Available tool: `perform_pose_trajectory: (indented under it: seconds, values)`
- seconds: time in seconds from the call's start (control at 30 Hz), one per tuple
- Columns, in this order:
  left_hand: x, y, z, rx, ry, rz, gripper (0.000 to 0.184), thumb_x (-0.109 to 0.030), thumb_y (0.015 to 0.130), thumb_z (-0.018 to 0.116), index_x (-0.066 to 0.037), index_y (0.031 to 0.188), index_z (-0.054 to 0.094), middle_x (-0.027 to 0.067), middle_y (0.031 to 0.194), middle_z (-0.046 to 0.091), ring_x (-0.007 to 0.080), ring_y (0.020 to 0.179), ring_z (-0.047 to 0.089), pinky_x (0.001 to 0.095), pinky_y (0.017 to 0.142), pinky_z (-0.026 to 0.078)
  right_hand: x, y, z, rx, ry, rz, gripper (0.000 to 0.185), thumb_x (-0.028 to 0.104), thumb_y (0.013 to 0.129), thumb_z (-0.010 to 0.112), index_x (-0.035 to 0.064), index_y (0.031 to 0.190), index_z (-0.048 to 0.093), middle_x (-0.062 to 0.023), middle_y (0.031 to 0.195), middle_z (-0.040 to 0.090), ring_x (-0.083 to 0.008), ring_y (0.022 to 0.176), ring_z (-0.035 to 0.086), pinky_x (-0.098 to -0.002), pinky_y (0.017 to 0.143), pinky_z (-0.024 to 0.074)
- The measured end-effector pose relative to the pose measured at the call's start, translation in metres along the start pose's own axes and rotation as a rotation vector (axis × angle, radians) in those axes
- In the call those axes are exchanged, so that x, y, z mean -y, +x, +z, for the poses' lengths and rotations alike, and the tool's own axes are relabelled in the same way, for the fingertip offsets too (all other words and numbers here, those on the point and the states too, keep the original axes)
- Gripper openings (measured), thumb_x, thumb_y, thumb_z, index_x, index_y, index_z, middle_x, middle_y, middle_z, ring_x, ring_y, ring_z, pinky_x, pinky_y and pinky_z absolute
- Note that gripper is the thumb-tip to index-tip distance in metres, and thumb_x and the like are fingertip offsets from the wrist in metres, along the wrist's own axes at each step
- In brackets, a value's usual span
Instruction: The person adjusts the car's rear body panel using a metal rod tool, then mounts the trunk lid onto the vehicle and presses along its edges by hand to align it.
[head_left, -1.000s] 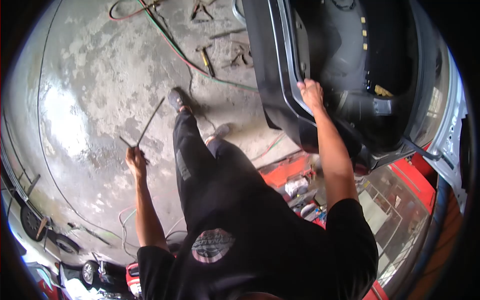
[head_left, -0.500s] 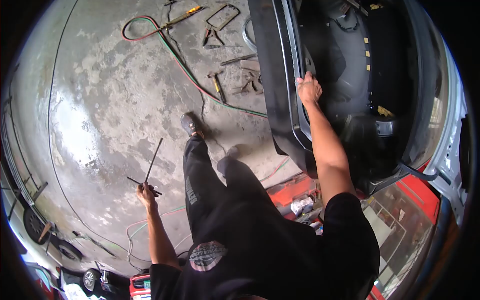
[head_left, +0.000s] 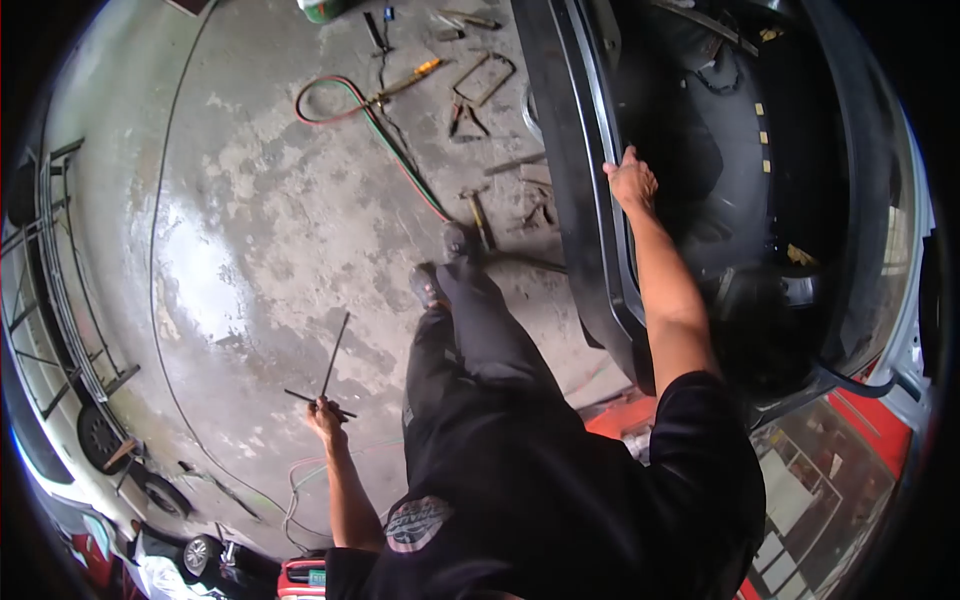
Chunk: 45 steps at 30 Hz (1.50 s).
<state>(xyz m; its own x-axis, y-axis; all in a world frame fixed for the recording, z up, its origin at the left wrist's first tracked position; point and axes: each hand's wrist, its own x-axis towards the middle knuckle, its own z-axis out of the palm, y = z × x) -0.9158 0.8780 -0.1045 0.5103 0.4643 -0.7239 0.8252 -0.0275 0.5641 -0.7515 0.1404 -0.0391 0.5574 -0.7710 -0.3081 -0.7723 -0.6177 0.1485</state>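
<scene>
My left hand [head_left: 326,420] is closed around thin dark metal rods [head_left: 334,355] that cross at my fingers, one longer and pointing away from me. It hangs low over the concrete floor on the left. On the other side, my right hand [head_left: 632,187] is bent over the inner edge of a car's open trunk, at the trunk sill [head_left: 598,110]. Its fingertips are partly hidden behind that edge. Outside the sill runs a dark rear bumper [head_left: 557,130]. Within the trunk [head_left: 735,200] are dark panels and small yellowish patches.
Red and green hoses [head_left: 400,160] lead to a torch [head_left: 405,80] on the floor. Near my shoes [head_left: 430,285] lie a hammer [head_left: 478,220], a hacksaw [head_left: 490,75] and pliers [head_left: 467,118]. A dark cable [head_left: 155,270] and metal rack [head_left: 75,290] are at left.
My feet have stepped forward, and the floor tools now appear closer to my shoes. The left hand still carries the rods; the right hand stays at the trunk sill.
</scene>
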Motion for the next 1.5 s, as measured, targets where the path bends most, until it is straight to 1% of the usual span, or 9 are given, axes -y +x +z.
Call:
perform_pose_trajectory:
  seconds: [0.4,0.63,0.8,0.87,0.93,1.03,1.27,1.33,1.5]
  values:
    - [-0.096,0.055,0.055,0.045,0.050,0.004,0.023,-0.023,0.099,0.053,-0.002,0.091,0.049,0.0097,0.064,0.056,0.0152,0.040,0.048,0.0304,0.032,0.041,0.006,0.011,-0.008,0.061,0.013,0.011,0.053,0.036,0.085,0.073,0.0042,0.123,0.056,-0.0216,0.100,0.071,-0.0388,0.099,0.068,-0.0481,0.086,0.0535]
    - [-0.260,0.093,0.157,0.286,0.296,0.237,0.021,-0.017,0.095,0.052,0.004,0.093,0.054,0.0110,0.064,0.057,0.0157,0.042,0.051,0.0302,0.033,0.042,0.008,0.025,-0.008,0.033,-0.034,0.060,0.046,0.039,0.090,0.065,0.0114,0.126,0.060,-0.0202,0.098,0.070,-0.0399,0.096,0.067,-0.0493,0.082,0.0532]
    - [-0.378,0.065,0.225,0.337,0.208,0.323,0.025,-0.021,0.093,0.057,0.004,0.092,0.056,0.0120,0.068,0.059,0.0154,0.046,0.054,0.0281,0.037,0.045,0.081,0.100,-0.067,-0.232,0.236,-0.087,0.047,0.036,0.093,0.062,0.0107,0.132,0.054,-0.0200,0.113,0.063,-0.0377,0.100,0.066,-0.0497,0.082,0.0541]
    - [-0.409,0.061,0.237,0.382,0.200,0.354,0.024,-0.021,0.093,0.058,0.003,0.093,0.056,0.0115,0.068,0.059,0.0151,0.046,0.053,0.0275,0.037,0.045,0.122,0.143,-0.091,-0.143,0.329,-0.030,0.053,0.036,0.093,0.062,0.0127,0.139,0.048,-0.0224,0.127,0.057,-0.0398,0.112,0.061,-0.0491,0.091,0.0514]
    - [-0.436,0.057,0.241,0.378,0.253,0.374,0.023,-0.020,0.093,0.058,0.003,0.092,0.057,0.0110,0.068,0.059,0.0146,0.046,0.053,0.0270,0.037,0.044,0.148,0.187,-0.070,-0.298,0.188,0.006,0.060,0.036,0.092,0.064,0.0153,0.144,0.044,-0.0239,0.139,0.047,-0.0420,0.129,0.047,-0.0507,0.105,0.0414]
    - [-0.456,0.063,0.238,0.340,0.273,0.378,0.022,-0.019,0.092,0.058,0.003,0.092,0.058,0.0101,0.067,0.058,0.0139,0.046,0.053,0.0265,0.036,0.043,0.163,0.235,-0.051,-0.162,0.197,0.076,0.068,0.038,0.089,0.067,0.0173,0.148,0.040,-0.0234,0.147,0.039,-0.0438,0.138,0.035,-0.0529,0.113,0.0299]
    - [-0.472,0.138,0.194,0.256,0.270,0.336,0.025,-0.022,0.094,0.059,0.002,0.097,0.056,0.0097,0.066,0.059,0.0126,0.044,0.051,0.0250,0.034,0.042,0.175,0.228,-0.058,-0.139,0.227,0.169,0.074,0.045,0.088,0.065,0.0288,0.152,0.032,-0.0224,0.150,0.036,-0.0444,0.140,0.030,-0.0525,0.115,0.0264]
    - [-0.499,0.164,0.205,0.269,0.281,0.314,0.026,-0.023,0.094,0.060,0.001,0.100,0.055,0.0094,0.066,0.059,0.0127,0.044,0.051,0.0237,0.034,0.042,0.160,0.255,-0.012,-0.178,0.048,0.178,0.077,0.048,0.087,0.066,0.0356,0.153,0.029,-0.0217,0.151,0.039,-0.0403,0.140,0.036,-0.0507,0.112,0.0336]
    - [-0.595,0.234,0.237,0.481,0.514,0.481,0.016,-0.015,0.092,0.056,0.000,0.093,0.058,0.0121,0.064,0.062,0.0173,0.039,0.055,0.0283,0.033,0.043,0.204,0.221,-0.048,-0.068,0.033,0.207,0.070,0.022,0.091,0.057,0.0178,0.154,0.028,-0.0186,0.157,0.029,-0.0413,0.137,0.041,-0.0456,0.115,0.0326]
